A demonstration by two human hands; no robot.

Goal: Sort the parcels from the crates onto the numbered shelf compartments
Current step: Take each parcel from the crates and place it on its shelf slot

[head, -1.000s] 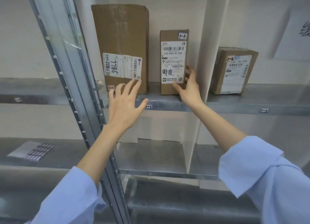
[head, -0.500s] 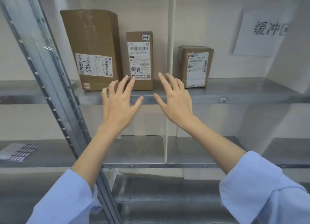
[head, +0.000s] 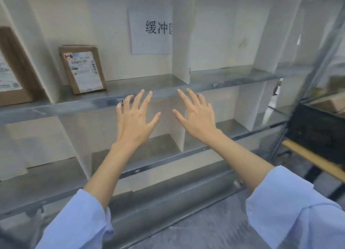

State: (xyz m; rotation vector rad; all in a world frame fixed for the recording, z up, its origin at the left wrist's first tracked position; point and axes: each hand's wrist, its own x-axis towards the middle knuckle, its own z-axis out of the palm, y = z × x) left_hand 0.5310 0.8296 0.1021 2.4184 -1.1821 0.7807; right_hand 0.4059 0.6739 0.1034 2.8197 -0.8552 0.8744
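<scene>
Both my hands are raised in front of the metal shelf [head: 74, 104], fingers spread and holding nothing. My left hand [head: 134, 120] and my right hand [head: 197, 116] hover just below the upper shelf's front edge, apart from any parcel. A small brown parcel [head: 83, 69] with a white label, marked 1-2, leans upright in an upper compartment to the left. Another brown parcel [head: 11, 69] shows at the far left edge, partly cut off. At the right, a black crate [head: 317, 129] holds brown parcels [head: 334, 102].
White dividers [head: 180, 43] split the shelves into compartments. A paper sign with Chinese characters [head: 151, 30] hangs on the back wall. A metal upright [head: 308, 80] stands at the right. The crate rests on a yellow-edged stand [head: 313, 160].
The view has swung to the right: the parcels in the left compartment have slid out of sight and the crate has come into view. Both hands have drawn away from the parcels.
</scene>
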